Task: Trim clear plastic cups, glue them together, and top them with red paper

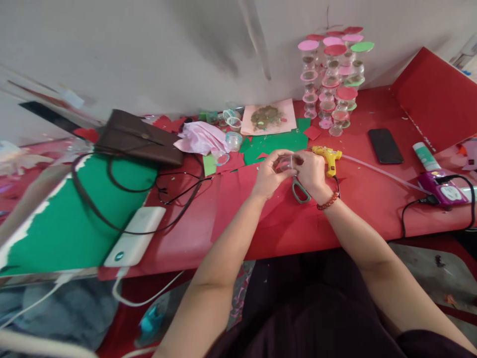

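In the middle of the table my left hand (271,173) curls its fingers and thumb around a small clear plastic cup (286,164). My right hand (311,170) closes on the cup's other side; its fingertips are partly hidden. Below the hands, grey-handled scissors (300,192) lie on red paper (238,196), their blades covered by my right hand. A yellow glue gun (329,158) rests just right of my right hand. Behind the hands lie a green paper sheet (278,142) and a pale pink sheet (292,115) with a brownish stain.
Stacked clear cups with coloured paper discs (331,84) stand at the back right. A black phone (385,145), glue stick (427,156) and purple power strip (445,189) are on the right. Leftward are a brown bag (137,139), its looping strap, and a white power bank (136,236).
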Tool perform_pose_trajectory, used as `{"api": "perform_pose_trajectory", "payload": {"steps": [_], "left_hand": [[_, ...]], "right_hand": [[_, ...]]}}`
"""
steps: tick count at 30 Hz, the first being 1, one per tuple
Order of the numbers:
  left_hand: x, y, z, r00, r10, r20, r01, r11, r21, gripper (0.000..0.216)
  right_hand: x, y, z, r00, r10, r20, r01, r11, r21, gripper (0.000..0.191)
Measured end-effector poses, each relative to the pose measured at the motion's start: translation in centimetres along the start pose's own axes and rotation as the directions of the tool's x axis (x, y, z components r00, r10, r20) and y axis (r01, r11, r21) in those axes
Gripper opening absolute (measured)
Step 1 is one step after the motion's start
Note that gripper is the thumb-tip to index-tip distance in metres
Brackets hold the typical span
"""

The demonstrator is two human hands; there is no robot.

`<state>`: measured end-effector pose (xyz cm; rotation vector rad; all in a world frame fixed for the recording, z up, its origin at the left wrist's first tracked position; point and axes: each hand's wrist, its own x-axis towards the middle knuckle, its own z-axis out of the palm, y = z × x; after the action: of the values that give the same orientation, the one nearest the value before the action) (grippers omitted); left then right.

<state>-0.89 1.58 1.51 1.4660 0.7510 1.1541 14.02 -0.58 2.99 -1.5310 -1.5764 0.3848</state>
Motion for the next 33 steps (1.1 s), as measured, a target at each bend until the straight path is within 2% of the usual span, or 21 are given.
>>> {"api": "perform_pose_trajectory", "payload": {"steps": [7,12,16,20,24,29,33], "left_hand": [[-0.6,-1.9,-0.7,0.995,0.094,-0.032,-0.093,0.995,0.039,0.053],[-1.1,-1.7,-0.9,0.994,0.095,-0.054,-0.094,0.995,0.014,0.05],[-1.1,-1.4,-1.0,0.994,0.101,-0.049,-0.104,0.991,-0.081,0.048],[-1.0,-1.3,-0.9,0.993,0.114,-0.033,-0.118,0.976,-0.182,0.048],[-0.8,-1.3,-0.9,0.991,0.13,-0.043,-0.137,0.961,-0.24,0.047],[-0.8,-1.2,-0.9,0.985,0.144,-0.09,-0.164,0.943,-0.288,0.048],[-0.7,-1.0,-1.0,0.979,0.164,-0.125,-0.195,0.929,-0.313,0.047]], "right_hand": [[0.1,-0.2,-0.1,0.995,0.006,0.095,-0.009,0.999,0.036,0.017],[-0.1,-0.2,0.0,0.996,0.021,0.084,-0.028,0.996,0.088,0.018],[-0.2,-0.5,0.0,0.996,0.072,0.043,-0.078,0.986,0.145,0.024],[-0.2,-0.7,0.1,0.993,0.121,-0.01,-0.114,0.96,0.257,0.022],[-0.2,-0.4,0.6,0.985,0.171,-0.028,-0.144,0.899,0.413,0.017],[0.0,0.2,1.6,0.967,0.254,0.032,-0.22,0.758,0.614,0.013],[0.0,0.2,2.0,0.964,0.257,0.064,-0.225,0.669,0.708,0.011]]}}
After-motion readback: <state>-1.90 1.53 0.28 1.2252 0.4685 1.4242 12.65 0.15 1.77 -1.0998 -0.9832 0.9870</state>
